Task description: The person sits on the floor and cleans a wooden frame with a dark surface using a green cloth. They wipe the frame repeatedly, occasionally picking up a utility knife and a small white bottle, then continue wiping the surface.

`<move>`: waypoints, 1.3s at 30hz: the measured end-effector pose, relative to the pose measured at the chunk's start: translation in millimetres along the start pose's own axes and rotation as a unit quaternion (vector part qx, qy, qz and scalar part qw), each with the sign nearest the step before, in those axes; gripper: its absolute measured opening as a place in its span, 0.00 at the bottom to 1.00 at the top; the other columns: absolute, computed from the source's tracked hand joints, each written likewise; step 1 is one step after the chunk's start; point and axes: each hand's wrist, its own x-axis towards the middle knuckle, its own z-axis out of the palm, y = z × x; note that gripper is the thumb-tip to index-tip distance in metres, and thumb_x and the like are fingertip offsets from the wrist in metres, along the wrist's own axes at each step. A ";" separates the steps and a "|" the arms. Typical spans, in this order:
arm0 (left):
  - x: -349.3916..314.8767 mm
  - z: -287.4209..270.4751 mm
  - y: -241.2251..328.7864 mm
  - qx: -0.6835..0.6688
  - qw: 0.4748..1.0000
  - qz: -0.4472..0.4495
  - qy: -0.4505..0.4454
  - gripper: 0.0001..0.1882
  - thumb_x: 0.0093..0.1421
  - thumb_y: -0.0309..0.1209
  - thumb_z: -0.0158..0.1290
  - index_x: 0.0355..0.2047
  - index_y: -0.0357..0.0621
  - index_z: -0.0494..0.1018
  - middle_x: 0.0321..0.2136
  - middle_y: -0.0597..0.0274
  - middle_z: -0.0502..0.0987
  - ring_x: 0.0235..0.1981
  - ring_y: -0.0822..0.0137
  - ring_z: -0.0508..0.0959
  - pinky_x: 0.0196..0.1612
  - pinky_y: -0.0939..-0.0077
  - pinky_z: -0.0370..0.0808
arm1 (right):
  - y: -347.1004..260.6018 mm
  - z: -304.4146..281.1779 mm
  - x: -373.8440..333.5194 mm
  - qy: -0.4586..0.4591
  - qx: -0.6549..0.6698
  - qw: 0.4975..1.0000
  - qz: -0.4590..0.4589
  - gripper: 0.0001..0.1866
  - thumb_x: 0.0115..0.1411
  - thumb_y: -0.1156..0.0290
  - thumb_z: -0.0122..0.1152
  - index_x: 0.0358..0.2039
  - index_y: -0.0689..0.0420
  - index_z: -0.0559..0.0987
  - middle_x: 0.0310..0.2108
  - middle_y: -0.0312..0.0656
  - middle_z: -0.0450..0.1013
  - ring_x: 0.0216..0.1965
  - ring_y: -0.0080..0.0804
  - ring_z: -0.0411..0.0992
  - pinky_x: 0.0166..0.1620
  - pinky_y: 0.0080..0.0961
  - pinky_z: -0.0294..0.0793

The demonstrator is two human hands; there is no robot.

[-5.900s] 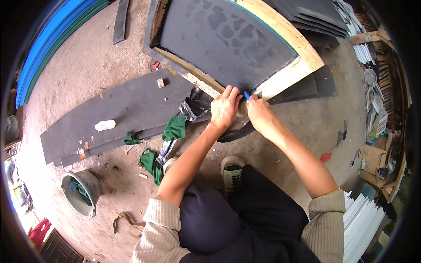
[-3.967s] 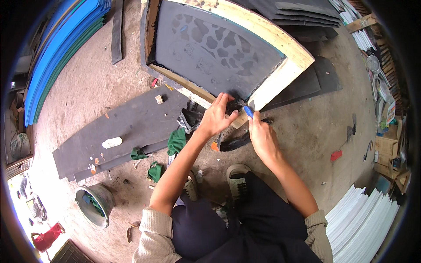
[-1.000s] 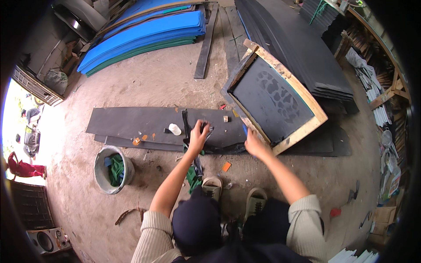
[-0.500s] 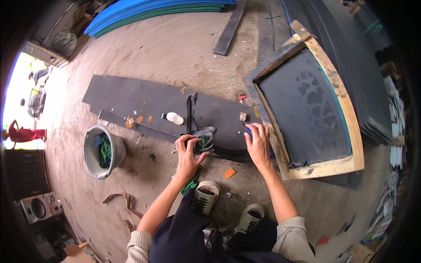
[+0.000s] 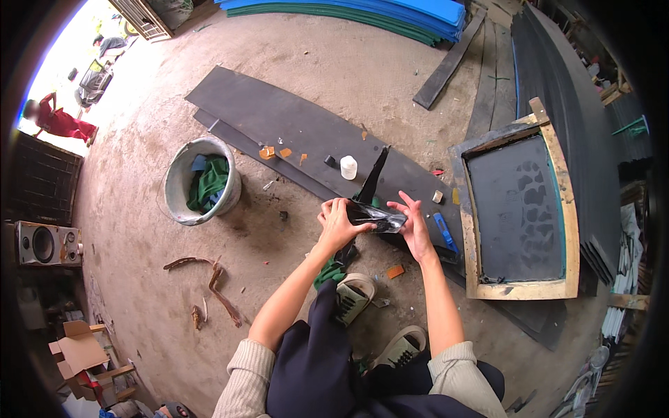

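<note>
My left hand grips one end of a glossy black flexible piece, fingers behind it and thumb on the front; its exact kind I cannot make out. At the other end is my right hand, fingers stretched apart, against or just beside the piece. Behind them a dark strip sticks up. A blue utility knife lies right of my right hand on the dark grey sheets. Beyond my hands on those sheets stand a small white bottle and a black cap.
A grey bucket with green and blue cloth stands left. To the right lies a wooden-framed printing screen. Blue and green sheets are stacked at the back. Brown curved scraps lie on the floor. A person in red is outside the doorway.
My right hand has left the blue knife and come in beside the black piece. My left hand now grips the piece, raised and turned flat. The view has swung, shifting the surroundings.
</note>
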 end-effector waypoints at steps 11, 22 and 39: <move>-10.1 -40.2 23.5 -0.151 0.972 0.056 -0.171 0.45 0.33 0.57 0.63 0.47 0.44 0.61 0.48 0.53 0.61 0.61 0.50 0.47 0.58 0.48 0.47 | -17.6 12.5 -28.3 0.192 -0.111 0.973 -0.061 0.18 0.53 0.68 0.61 0.43 0.59 0.71 0.36 0.38 0.67 0.30 0.21 0.69 0.36 0.20 0.68; 32.6 -9.7 -11.7 -0.272 0.925 0.127 -0.234 0.56 0.31 0.49 0.67 0.55 0.41 0.47 0.53 0.52 0.51 0.61 0.56 0.47 0.63 0.60 0.44 | 14.3 -34.5 58.1 0.244 -0.148 0.955 0.085 0.40 0.48 0.66 0.65 0.56 0.67 0.54 0.43 0.48 0.67 0.24 0.24 0.70 0.28 0.22 0.70; 13.4 -74.8 77.9 -0.172 0.955 0.242 -0.017 0.29 0.44 0.44 0.62 0.44 0.49 0.65 0.59 0.44 0.47 0.49 0.44 0.65 0.51 0.58 0.65 | -122.1 39.9 -5.0 0.250 -0.324 0.903 -0.129 0.09 0.53 0.71 0.58 0.29 0.62 0.70 0.22 0.42 0.72 0.15 0.21 0.70 0.16 0.18 0.64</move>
